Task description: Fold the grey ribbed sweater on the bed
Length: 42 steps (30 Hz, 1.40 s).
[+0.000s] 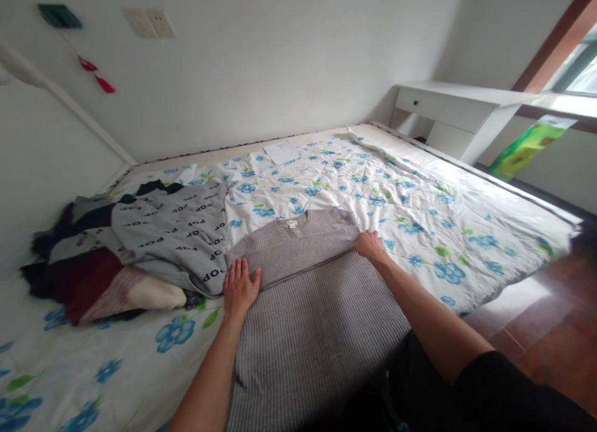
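Note:
A grey-brown ribbed sweater (317,320) lies spread on the bed, its neckline and label toward the wall. One or both sleeves are folded across its upper body in a band. My left hand (241,286) rests flat on the left end of that band, fingers stretched out. At the band's right end, my right hand (370,244) has its fingers curled over the sweater's edge and gripping it. The sweater's lower end runs toward me and is partly hidden by my dark clothing.
Left of the sweater lies a heap of clothes, with a grey lettered garment (172,227) and a dark red one (93,283). A floral sheet (448,233) covers the bed. White paper (281,153) lies near the wall. A white desk (448,112) stands at the far right.

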{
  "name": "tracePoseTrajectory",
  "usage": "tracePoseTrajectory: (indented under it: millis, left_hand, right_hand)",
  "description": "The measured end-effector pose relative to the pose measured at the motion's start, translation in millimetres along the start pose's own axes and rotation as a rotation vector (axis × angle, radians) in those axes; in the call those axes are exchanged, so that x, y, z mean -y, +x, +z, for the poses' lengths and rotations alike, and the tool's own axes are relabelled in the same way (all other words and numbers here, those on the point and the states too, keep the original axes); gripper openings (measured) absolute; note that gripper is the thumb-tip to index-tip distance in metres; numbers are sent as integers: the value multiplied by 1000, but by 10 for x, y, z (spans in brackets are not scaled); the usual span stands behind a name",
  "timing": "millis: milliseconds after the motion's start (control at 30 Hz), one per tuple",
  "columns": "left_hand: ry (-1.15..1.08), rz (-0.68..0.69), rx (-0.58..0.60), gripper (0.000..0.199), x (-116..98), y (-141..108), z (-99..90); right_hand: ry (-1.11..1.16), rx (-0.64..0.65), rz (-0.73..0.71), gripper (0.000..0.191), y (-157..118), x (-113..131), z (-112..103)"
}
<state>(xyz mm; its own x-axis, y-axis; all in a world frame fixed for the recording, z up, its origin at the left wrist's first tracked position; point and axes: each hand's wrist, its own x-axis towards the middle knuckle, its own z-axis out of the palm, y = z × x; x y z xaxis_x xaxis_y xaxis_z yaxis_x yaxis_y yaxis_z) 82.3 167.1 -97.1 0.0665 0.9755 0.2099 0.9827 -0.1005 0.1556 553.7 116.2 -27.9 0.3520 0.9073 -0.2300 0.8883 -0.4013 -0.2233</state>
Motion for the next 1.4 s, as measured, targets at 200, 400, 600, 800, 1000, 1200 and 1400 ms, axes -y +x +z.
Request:
tracePoseTrajectory:
  millis: [200,400,600,800,1000,1200,1400]
  left_hand:
    - [-47,0,-69,81,-58,-18,37]
    - [-60,0,-77,78,-26,-39,42]
    - [-33,-5,-30,80,-60,-32,-1]
    - [-48,-24,18,79,-99,-37,-58]
    - [-54,-35,75,81,-71,-30,-108]
    - [-14,10,157,78,109,-457,-279]
    - [42,-30,243,76,332,-1197,-557]
  right_hand:
    - [92,-121,-355,79,-104,916,212]
    - [86,-20,-689,74,-117,1264,610]
    - [-14,-32,-426,73,244,298,602]
    - [1,-12,-211,78,412,-260,580]
    - [46,25,-150,79,394,-286,571]
    - [83,134,-104,82,168,-494,490]
    - [144,184,-141,89,-322,-702,402]
